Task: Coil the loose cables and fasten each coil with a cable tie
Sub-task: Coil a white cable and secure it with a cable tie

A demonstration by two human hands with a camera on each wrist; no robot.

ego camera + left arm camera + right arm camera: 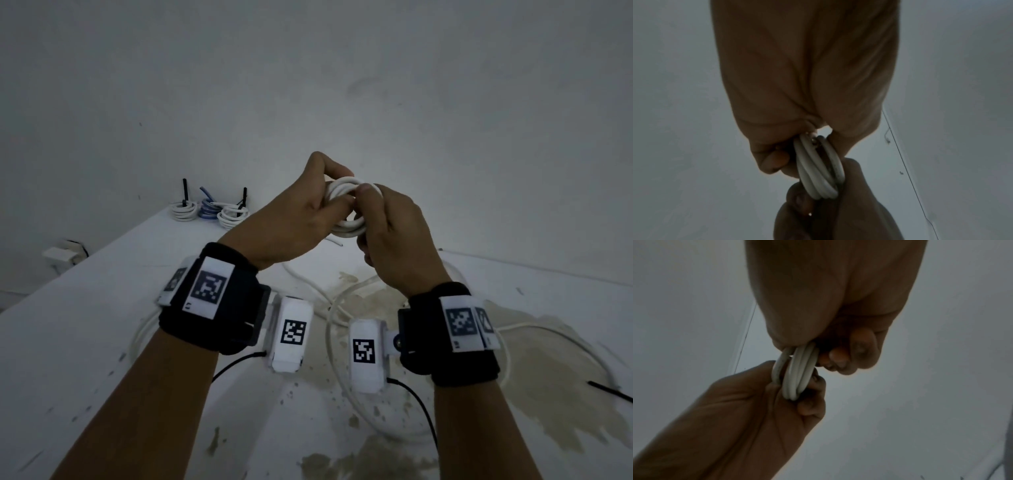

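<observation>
Currently: left hand (pixel 291 219) grip pinches white coil (pixel 346 205); right hand (pixel 394 240) grip likewise; coil's middle hidden by fingers

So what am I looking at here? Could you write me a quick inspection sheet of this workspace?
Surface: white table, stained brownish on its near right part.
Job's things: white cable coil held up above the table; three finished coils, two white and one blue, at the far edge with black ties sticking up.
Clutter: spare black cable tie at the right edge.
Grippers: left hand and right hand both grip the coil.
Cables: loose white cable trails in loops across the table.
Surroundings: bare white wall; a white box low against it.
</observation>
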